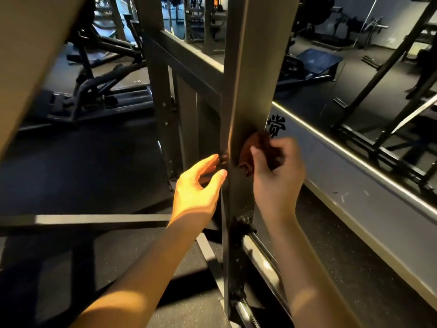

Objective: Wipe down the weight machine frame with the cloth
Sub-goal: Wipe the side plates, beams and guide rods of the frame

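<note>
A dark grey upright post (250, 79) of the weight machine frame runs down the middle of the head view. My right hand (277, 171) grips a reddish-brown cloth (254, 147) and presses it against the post's front face at about mid height. My left hand (201, 185) is on the post's left edge, thumb and fingers pinching a dark end of the cloth that wraps round that edge. Most of the cloth is hidden behind my right hand's fingers.
A chrome bar (257, 263) with a black bracket juts from the post's lower part. A horizontal frame beam (94, 221) crosses at left. A grey wall base with a black character (276, 125) and a mirror lie right. Other gym machines (94, 91) stand behind on dark rubber floor.
</note>
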Demonstrator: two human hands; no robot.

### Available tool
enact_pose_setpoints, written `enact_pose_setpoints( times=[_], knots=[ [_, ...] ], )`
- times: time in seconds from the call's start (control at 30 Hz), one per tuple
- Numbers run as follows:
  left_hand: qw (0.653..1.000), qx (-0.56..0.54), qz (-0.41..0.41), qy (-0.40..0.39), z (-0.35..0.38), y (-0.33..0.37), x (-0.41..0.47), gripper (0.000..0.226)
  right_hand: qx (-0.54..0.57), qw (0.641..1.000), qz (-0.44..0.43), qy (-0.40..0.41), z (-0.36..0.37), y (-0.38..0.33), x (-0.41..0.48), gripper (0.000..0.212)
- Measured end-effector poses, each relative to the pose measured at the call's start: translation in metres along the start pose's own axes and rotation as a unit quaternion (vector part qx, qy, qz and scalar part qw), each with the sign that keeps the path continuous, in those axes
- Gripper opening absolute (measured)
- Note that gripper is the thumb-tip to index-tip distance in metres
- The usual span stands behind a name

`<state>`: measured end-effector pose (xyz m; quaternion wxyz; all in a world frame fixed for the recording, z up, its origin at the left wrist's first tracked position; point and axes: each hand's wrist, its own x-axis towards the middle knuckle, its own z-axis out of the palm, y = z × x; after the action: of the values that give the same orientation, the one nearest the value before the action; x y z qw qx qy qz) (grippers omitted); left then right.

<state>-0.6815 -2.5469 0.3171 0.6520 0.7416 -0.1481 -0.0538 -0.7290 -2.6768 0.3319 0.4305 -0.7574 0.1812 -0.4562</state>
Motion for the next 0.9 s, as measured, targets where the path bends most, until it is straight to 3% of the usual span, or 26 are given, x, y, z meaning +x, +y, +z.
enact_pose_setpoints(
  times=[0.13,0.2,0.23,0.37,0.57,0.7,0.9],
  knots=[
    [0.999,0.035,0.031,-0.022,0.002,-0.056,-0.013,0.043,-0.044,0.991,0.07,-0.109,0.016,0.058,-0.087,0.015],
    [0.998,0.044,0.035,-0.025,0.006,-0.083,-0.022,0.043,-0.1,0.977,0.152,-0.114,0.016,0.075,-0.11,0.018],
    [0.997,0.052,0.046,-0.028,0.008,-0.095,-0.025,0.043,-0.123,0.976,0.148,-0.101,0.017,0.078,-0.112,0.018],
    [0.995,0.053,0.077,-0.028,0.014,-0.143,-0.029,0.043,-0.123,0.989,-0.058,0.061,0.017,0.083,-0.088,0.02],
    [0.985,0.008,0.172,-0.006,0.028,-0.19,-0.025,0.042,-0.102,0.993,-0.065,0.012,0.023,0.113,-0.105,0.021],
    [0.978,-0.086,0.192,0.002,0.032,-0.211,-0.023,0.034,-0.107,0.973,-0.201,0.024,0.033,0.14,-0.145,0.018],
    [0.974,-0.122,0.191,-0.023,0.027,-0.233,-0.029,0.028,-0.113,0.949,-0.292,0.037,0.053,0.183,-0.193,0.024]
  ],
)
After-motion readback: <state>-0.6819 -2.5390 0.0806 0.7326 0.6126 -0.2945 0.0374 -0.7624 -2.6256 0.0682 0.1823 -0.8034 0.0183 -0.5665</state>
